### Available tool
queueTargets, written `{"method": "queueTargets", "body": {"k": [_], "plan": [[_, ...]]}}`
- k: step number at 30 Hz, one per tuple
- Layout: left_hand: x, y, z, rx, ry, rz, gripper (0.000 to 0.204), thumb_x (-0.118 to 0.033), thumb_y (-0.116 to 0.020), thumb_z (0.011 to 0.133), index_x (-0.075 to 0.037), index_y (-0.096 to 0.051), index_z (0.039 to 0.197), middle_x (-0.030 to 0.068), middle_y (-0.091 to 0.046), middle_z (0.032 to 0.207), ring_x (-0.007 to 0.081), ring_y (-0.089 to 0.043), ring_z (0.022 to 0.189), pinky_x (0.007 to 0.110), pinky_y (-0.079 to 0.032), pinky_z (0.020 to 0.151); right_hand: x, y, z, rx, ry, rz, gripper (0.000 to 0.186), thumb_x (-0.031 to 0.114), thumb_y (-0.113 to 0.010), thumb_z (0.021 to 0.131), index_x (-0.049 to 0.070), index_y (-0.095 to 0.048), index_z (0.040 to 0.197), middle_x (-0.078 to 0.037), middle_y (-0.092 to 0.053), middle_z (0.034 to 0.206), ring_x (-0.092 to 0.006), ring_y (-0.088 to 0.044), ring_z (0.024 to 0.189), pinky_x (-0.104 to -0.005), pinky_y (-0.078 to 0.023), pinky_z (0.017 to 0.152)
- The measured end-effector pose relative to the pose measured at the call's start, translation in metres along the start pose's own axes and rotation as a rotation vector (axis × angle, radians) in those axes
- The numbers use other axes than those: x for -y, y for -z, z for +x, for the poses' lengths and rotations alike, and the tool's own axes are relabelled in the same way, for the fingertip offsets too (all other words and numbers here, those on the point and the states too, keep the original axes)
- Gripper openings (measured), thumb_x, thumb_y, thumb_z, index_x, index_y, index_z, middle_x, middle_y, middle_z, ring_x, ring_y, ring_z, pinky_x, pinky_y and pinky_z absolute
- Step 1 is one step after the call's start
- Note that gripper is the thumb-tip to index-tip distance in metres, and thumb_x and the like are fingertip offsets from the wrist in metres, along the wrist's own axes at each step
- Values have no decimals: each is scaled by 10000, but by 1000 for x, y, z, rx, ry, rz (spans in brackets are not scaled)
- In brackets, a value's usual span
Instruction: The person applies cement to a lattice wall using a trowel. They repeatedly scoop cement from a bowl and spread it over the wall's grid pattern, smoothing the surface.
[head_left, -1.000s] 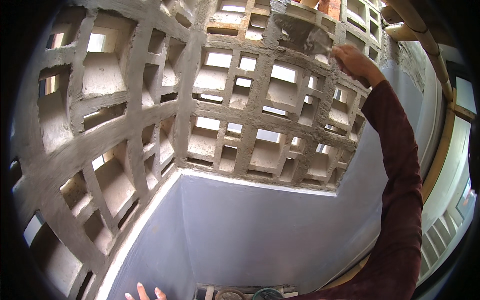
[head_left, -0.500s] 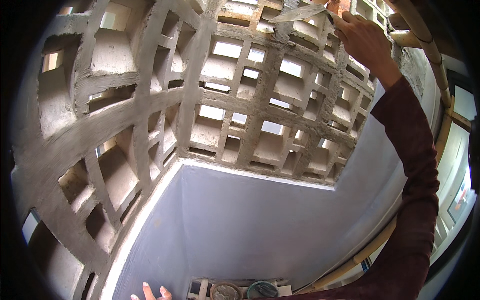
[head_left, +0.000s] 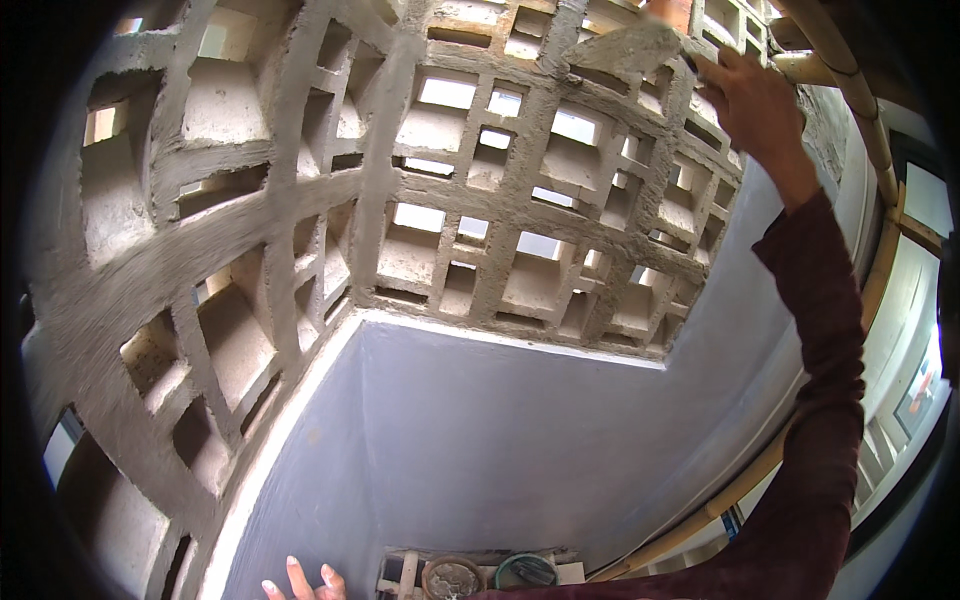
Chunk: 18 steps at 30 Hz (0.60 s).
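Observation:
High at the upper right, my right hand (head_left: 752,110) is closed around the handle of a trowel (head_left: 632,52). Its pointed, mortar-grey blade lies over the cement lattice wall (head_left: 520,200), pointing left; I cannot tell whether it touches the wall. Just above the blade is an orange patch (head_left: 668,14), blurred at the picture's edge. Low on the left, my left hand (head_left: 308,582) shows only its fingers, spread apart with nothing in them, in front of the smooth grey wall (head_left: 500,440).
Another lattice wall (head_left: 110,300) with deep openings meets the first at a corner on the left. Bamboo poles (head_left: 838,50) run along the right side. Below stand a round tub of grey mortar (head_left: 452,578) and a green-rimmed tub (head_left: 527,571) with something dark inside.
My right hand has shifted slightly right and down with the trowel. The blade has turned, so more of its flat face shows. The left hand's fingers stay spread, a little higher in view.

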<state>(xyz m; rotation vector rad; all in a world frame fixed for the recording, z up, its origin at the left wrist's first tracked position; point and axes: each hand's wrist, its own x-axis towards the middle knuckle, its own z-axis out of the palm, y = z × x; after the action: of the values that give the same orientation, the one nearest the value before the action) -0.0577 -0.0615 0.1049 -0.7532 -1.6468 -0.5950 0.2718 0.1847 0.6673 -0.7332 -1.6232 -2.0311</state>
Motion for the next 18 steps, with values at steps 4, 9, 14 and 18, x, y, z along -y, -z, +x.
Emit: {"method": "queueTargets", "body": {"k": [4,9,14,18], "plan": [[-9,2,5,45,22,7,377,-500,-639,751,-243,-689,1021,113,-458,1306,382,-229,1342,625,100,1059,19,-41,-56,88,-322,398,220,267,-513,892,91,-587,1002,-132,-583,804,-319,-605,782,-445,-465,690],[-6,5,12,62,9,41,376,-499,-644,744,-249,-688,1020,110,-454,1311,381,-231,1341,619,99,1062,33,-55,-64,364,-389,916,317,289,-478,908,-14,-513,820,-174,-543,728,-329,-529,673,-421,-416,647],[-5,5,12,71,23,83,377,-505,-650,735,-260,-685,1020,111,-467,1305,374,-234,1342,592,90,1080,29,-71,-49,397,-228,967,343,285,-437,932,-17,-507,786,-145,-504,663,-251,-513,619,-378,-422,613],[-11,2,18,73,29,100,387,-511,-650,732,-259,-685,1024,112,-478,1302,366,-238,1343,571,84,1091,-1,-115,-36,181,-112,798,395,313,-378,971,17,-485,732,-64,-459,588,-181,-493,504,-345,-423,515]]}}
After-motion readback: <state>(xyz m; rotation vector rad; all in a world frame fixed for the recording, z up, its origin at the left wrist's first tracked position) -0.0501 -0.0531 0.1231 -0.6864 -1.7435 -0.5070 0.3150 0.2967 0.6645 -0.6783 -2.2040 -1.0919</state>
